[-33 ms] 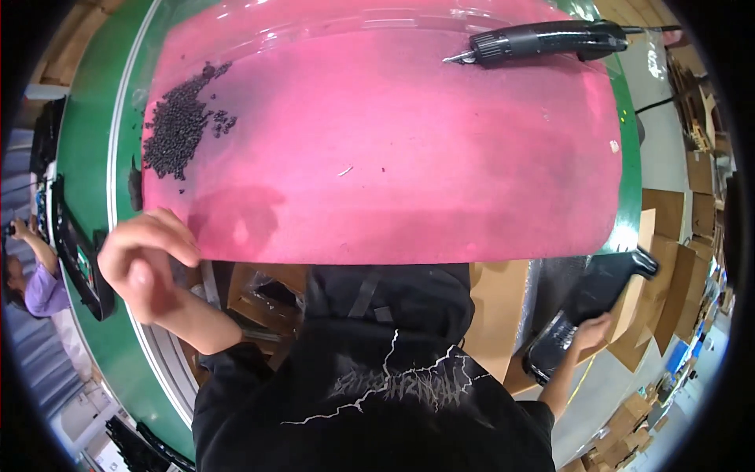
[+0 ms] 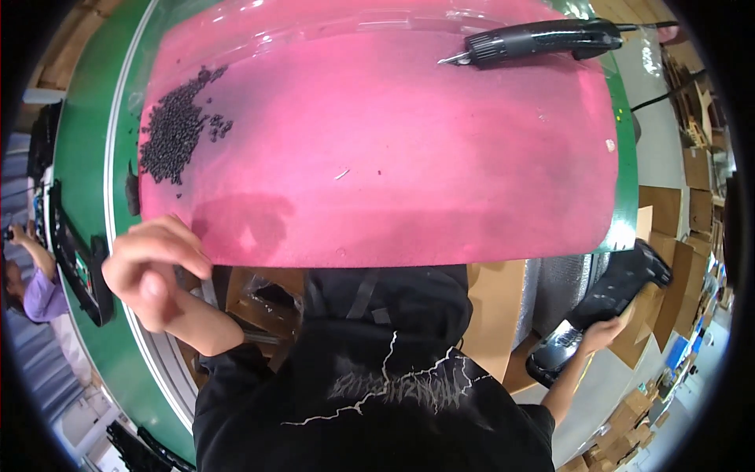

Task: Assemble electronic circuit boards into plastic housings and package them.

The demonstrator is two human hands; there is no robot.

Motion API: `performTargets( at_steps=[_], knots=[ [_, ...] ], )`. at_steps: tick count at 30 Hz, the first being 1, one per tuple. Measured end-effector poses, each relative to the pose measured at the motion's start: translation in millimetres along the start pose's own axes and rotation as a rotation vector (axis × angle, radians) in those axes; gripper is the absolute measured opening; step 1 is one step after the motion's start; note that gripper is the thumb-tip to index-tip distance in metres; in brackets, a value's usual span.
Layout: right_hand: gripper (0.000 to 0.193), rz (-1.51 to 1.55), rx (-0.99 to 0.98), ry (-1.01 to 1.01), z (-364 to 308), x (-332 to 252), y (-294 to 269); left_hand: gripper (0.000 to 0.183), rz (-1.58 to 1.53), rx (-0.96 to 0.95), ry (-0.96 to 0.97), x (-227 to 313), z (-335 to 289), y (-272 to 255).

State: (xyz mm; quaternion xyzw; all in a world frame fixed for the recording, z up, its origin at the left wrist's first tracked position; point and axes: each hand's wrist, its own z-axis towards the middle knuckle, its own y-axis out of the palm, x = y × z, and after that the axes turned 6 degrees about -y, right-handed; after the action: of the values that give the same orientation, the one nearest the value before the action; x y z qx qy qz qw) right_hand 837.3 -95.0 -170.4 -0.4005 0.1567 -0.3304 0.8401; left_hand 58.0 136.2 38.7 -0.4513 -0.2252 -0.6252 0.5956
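Note:
My left hand (image 2: 161, 271) is raised over the near left corner of the pink mat (image 2: 314, 212). Its fingers are loosely bent, the thumb stands apart, and nothing shows between them. At the lower right, beyond the table's edge, my right hand (image 2: 602, 337) grips a long glossy black plastic part (image 2: 602, 295) by its side. The hand's far fingers are hidden behind it. A pile of small black screws (image 2: 173, 134) lies spread on the mat's left side. Along the far right edge of the mat rests a black electric screwdriver (image 2: 539, 43), its bit pointing left.
Open cardboard boxes (image 2: 661, 303) stand at the right beside the held part. More cartons sit under the table's front edge. On the green table (image 2: 86, 157) at the left lies a curved black frame (image 2: 75, 263). Another person (image 2: 39, 291) in purple works at the far left.
The black plastic part and my right hand have shifted slightly to the right. My left hand has moved a little right and down.

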Motion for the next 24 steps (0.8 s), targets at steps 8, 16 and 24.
performTargets(
  at_steps=[8,16,24],
  knots=[
    [0.036,1.187,-0.086,0.554,184,-23,-161,0.013,-0.073,-0.020,-0.084,-18,17,65],
    [0.015,1.575,-0.911,0.524,110,-287,-228,0.044,-0.035,-0.159,-0.109,-21,14,52],
    [0.022,1.128,-1.818,-0.050,86,-405,-241,0.012,0.181,0.002,-0.189,-33,2,23]
  ],
)
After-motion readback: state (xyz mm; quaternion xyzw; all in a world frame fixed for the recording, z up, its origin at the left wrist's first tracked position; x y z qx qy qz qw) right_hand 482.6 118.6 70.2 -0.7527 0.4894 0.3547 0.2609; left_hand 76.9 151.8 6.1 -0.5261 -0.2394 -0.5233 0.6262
